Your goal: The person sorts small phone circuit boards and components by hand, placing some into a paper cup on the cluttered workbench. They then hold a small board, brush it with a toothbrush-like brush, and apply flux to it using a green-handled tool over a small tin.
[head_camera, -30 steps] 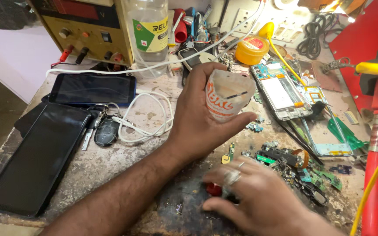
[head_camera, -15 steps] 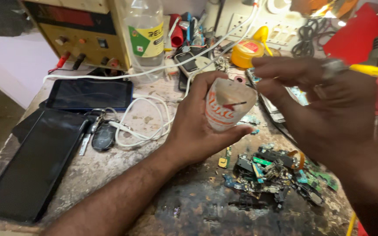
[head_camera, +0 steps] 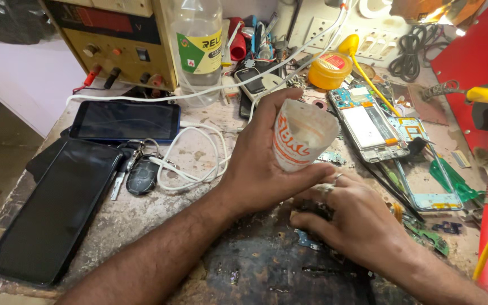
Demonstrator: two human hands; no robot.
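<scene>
The left hand [head_camera: 261, 164] holds a small white plastic pouch with orange print [head_camera: 300, 135], the fingers wrapped around its lower part, the open mouth turned up and to the right. The pouch is above the desk [head_camera: 142, 220], near the middle. The right hand [head_camera: 351, 220] lies flat just below the pouch, its fingers pressed down on small dark circuit board pieces [head_camera: 312, 240]; whether it grips any of them I cannot tell. Left of the hands are a coiled white cable [head_camera: 193, 164], a car key [head_camera: 141, 178] and two dark phones [head_camera: 122, 120]. Behind the pouch lies an opened phone [head_camera: 368, 127], beside a yellow tin [head_camera: 329, 69].
</scene>
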